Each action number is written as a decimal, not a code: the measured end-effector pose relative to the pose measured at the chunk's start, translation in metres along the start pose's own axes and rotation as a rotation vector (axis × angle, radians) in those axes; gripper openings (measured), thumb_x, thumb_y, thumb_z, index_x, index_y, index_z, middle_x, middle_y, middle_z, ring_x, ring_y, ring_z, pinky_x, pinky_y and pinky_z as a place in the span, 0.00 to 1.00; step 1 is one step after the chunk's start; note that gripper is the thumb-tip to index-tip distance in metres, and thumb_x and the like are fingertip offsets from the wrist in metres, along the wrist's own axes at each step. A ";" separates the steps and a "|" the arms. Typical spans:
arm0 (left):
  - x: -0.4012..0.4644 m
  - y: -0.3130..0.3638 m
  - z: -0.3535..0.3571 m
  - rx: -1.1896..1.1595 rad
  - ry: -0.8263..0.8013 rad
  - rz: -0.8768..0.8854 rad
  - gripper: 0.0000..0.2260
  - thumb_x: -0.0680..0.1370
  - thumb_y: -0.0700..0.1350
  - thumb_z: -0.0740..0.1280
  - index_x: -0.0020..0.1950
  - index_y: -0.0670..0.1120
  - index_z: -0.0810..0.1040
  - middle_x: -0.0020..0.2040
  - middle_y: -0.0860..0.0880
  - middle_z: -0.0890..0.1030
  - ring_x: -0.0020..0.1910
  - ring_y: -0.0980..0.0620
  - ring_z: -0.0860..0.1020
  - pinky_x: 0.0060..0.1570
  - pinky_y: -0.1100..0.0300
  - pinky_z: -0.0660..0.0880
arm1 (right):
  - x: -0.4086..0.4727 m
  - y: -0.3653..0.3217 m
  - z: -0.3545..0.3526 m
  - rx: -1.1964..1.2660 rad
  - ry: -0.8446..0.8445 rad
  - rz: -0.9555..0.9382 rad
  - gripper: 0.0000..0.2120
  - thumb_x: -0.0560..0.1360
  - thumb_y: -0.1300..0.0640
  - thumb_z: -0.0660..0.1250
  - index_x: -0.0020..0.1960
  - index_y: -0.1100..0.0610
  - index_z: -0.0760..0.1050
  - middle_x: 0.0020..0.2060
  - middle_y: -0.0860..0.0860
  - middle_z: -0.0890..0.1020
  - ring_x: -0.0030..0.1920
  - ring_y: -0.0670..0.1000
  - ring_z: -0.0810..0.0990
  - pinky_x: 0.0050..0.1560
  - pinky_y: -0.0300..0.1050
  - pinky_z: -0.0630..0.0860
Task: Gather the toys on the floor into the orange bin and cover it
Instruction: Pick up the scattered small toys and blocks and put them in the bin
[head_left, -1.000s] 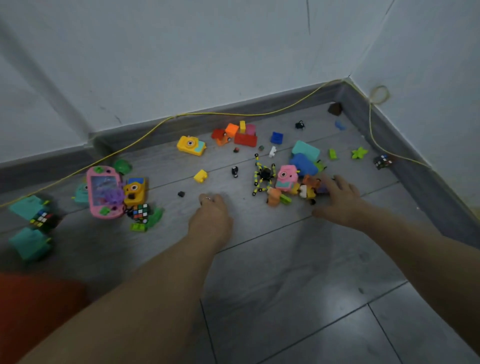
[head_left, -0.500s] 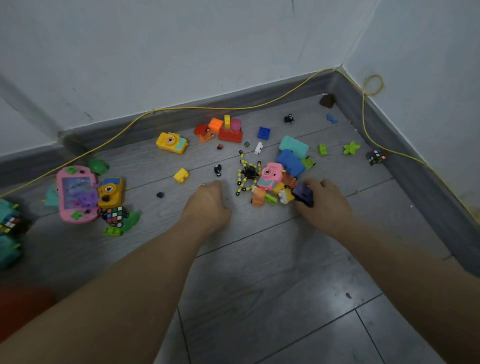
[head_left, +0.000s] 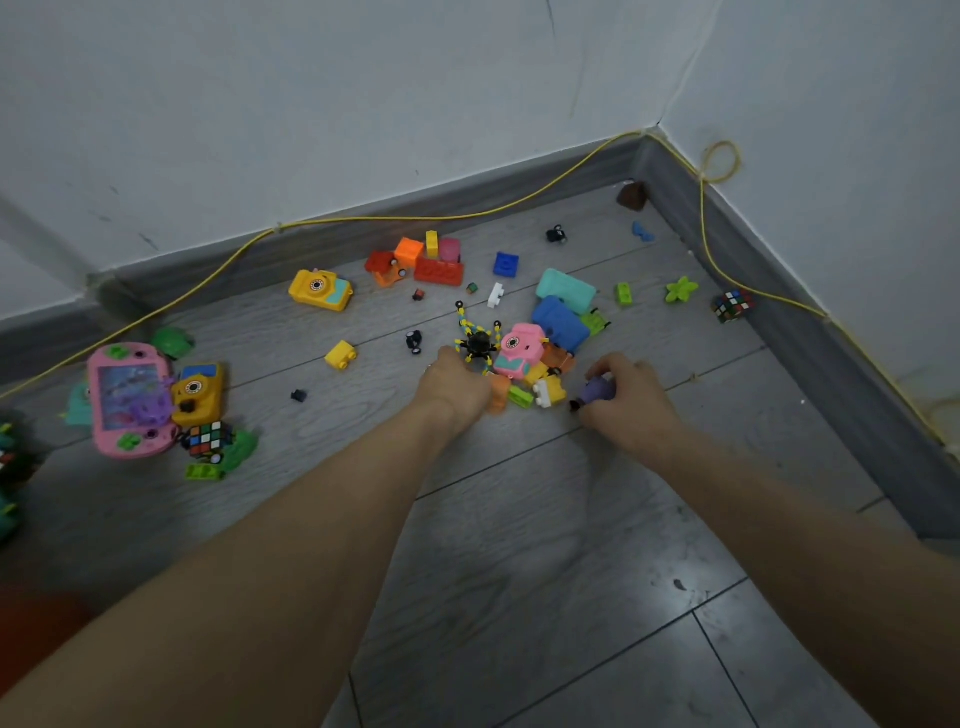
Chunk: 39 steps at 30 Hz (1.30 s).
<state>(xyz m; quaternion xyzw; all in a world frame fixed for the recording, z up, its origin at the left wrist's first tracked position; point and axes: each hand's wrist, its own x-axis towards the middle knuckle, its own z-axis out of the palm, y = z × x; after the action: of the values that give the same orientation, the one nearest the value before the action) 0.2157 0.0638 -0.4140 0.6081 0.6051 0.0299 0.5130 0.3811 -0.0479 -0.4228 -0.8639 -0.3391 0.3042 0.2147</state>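
A pile of toys lies mid-floor: a black and yellow spider toy (head_left: 478, 343), a pink toy camera (head_left: 519, 353), a blue block (head_left: 560, 322), a teal block (head_left: 566, 291) and a yellow brick (head_left: 550, 391). My left hand (head_left: 457, 388) is curled with its fingers against the pile's left side, touching an orange block (head_left: 500, 399); nothing shows inside it. My right hand (head_left: 631, 402), at the pile's right side, grips a small purple toy (head_left: 597, 389). A dim orange-red patch, perhaps the orange bin (head_left: 31, 634), shows at the lower left edge.
At the left lie a pink game console (head_left: 130, 400), a yellow camera (head_left: 200, 392) and a colour cube (head_left: 208, 439). Another yellow camera (head_left: 319, 288), red and orange blocks (head_left: 439, 270) and a second cube (head_left: 733, 305) sit near the walls. A yellow cable (head_left: 467, 215) follows the skirting.
My left hand has slid right to the pile's left side. My right hand has closed on the purple toy and drawn it slightly out of the pile.
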 end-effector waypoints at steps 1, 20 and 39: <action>0.000 0.000 0.002 0.029 -0.010 0.016 0.22 0.73 0.42 0.68 0.66 0.40 0.67 0.60 0.39 0.75 0.58 0.41 0.76 0.43 0.58 0.71 | -0.001 -0.001 0.003 -0.026 -0.007 -0.021 0.17 0.70 0.59 0.73 0.56 0.55 0.72 0.56 0.55 0.70 0.47 0.53 0.73 0.43 0.44 0.72; 0.006 -0.026 0.012 0.718 0.019 0.410 0.29 0.73 0.56 0.71 0.70 0.55 0.62 0.65 0.41 0.63 0.57 0.37 0.75 0.53 0.46 0.76 | -0.006 0.002 0.022 -0.270 0.041 -0.263 0.05 0.76 0.58 0.66 0.44 0.54 0.70 0.41 0.52 0.71 0.41 0.51 0.70 0.39 0.42 0.62; 0.001 -0.011 -0.007 0.260 0.103 0.154 0.13 0.78 0.47 0.65 0.60 0.44 0.71 0.49 0.45 0.74 0.56 0.41 0.76 0.49 0.56 0.71 | -0.001 -0.023 0.018 0.513 -0.013 0.272 0.12 0.69 0.52 0.73 0.42 0.57 0.73 0.35 0.54 0.77 0.34 0.52 0.75 0.35 0.44 0.71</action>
<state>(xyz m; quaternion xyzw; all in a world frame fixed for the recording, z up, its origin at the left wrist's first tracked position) 0.2035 0.0659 -0.4188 0.7117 0.5810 0.0218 0.3942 0.3581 -0.0304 -0.4219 -0.8169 -0.1332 0.4115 0.3815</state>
